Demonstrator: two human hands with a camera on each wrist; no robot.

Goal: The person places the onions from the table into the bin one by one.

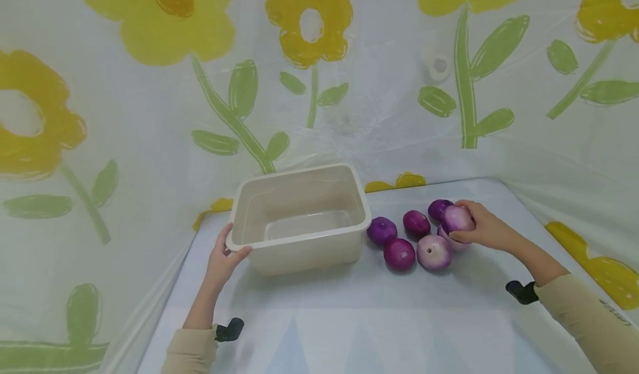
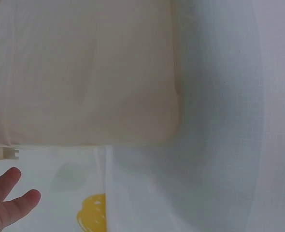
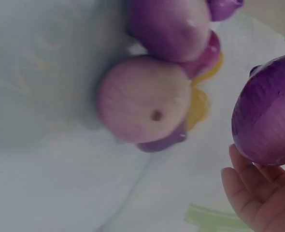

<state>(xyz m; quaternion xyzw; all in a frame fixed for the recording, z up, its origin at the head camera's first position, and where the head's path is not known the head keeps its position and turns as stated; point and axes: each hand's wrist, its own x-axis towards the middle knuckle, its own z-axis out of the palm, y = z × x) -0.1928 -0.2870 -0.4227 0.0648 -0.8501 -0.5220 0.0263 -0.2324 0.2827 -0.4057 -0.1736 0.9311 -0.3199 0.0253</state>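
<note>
An open beige plastic bin stands on the table, its inside bare. My left hand grips its near left corner, thumb at the front rim and fingers along the left side. In the left wrist view, the bin's wall fills the upper left, with the fingers spread beside it. My right hand holds a purple onion between thumb and fingers, above other onions. From the right wrist, that held onion appears at the right edge, over the fingers.
Several more purple onions lie grouped right of the bin, including a pale one, a dark red one and one close to the bin's wall. A flower-printed curtain hangs behind the table.
</note>
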